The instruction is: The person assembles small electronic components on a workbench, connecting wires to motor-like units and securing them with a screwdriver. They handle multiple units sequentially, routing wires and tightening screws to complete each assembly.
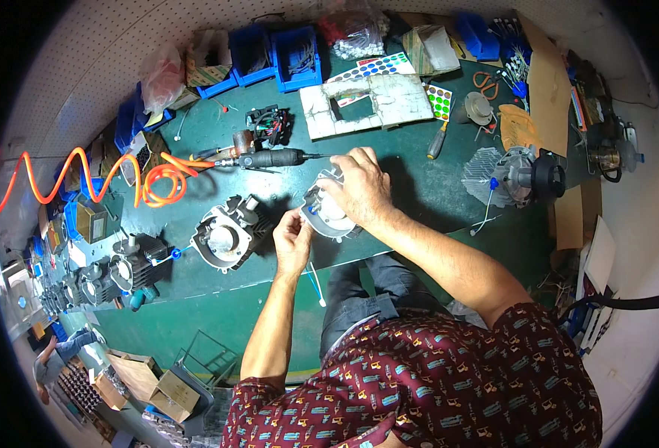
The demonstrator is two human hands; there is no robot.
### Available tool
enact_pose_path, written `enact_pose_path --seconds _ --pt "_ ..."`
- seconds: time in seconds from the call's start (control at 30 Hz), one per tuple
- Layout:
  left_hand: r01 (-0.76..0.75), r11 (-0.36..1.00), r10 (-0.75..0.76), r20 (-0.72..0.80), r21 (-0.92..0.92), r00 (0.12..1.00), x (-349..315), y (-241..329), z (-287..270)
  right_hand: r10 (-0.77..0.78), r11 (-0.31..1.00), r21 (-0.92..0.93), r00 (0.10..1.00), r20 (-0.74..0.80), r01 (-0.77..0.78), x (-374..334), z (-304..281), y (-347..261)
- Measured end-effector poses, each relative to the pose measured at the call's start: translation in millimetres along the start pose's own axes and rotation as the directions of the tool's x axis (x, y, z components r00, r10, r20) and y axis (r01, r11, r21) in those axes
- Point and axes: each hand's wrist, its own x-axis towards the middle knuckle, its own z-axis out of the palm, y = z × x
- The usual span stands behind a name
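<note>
In front of me at the bench's near edge is a grey cast-metal motor housing (323,213) with a round opening. My right hand (361,188) lies over its far right side, fingers curled round the rim. My left hand (294,237) is closed in a pinch at the housing's left edge; what its fingertips hold is too small to make out. A thin white and blue cable (317,284) hangs below the housing over the bench edge. Left of my left hand stands a similar motor housing (225,237), touched by neither hand.
A black air screwdriver (273,157) on a coiled orange hose (167,181) lies beyond the housings. More housings (135,261) line the left. Behind are blue bins (297,60) and a taped white board (404,104). A screwdriver (438,140) and a finned motor part (520,175) lie right.
</note>
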Motion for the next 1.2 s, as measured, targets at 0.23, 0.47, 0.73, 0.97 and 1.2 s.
enact_pose_path --seconds 0.23,0.47,0.73,0.97,1.2 --pt "0.002 0.971 0.003 -0.020 0.238 1.000 9 0 -8 -0.002 1.000 -0.027 1.000 0.009 0.003 1 5 -6" --pt "0.127 0.992 -0.127 0.020 -0.008 0.992 6 18 -4 -0.013 0.999 -0.031 1.000 -0.013 0.013 -1 6 -7" --pt "0.130 0.981 -0.124 -0.046 0.142 0.991 10 24 -5 -0.012 1.000 0.006 1.000 -0.011 0.012 -1 8 -6" --pt "0.236 0.970 -0.234 0.029 -0.052 0.972 7 27 -7 -0.001 1.000 -0.031 1.000 -0.025 0.000 -2 5 0" --pt "0.433 0.758 -0.328 0.288 -0.489 0.900 14 15 -24 0.023 0.999 0.026 0.999 0.028 -0.023 1 1 -4"
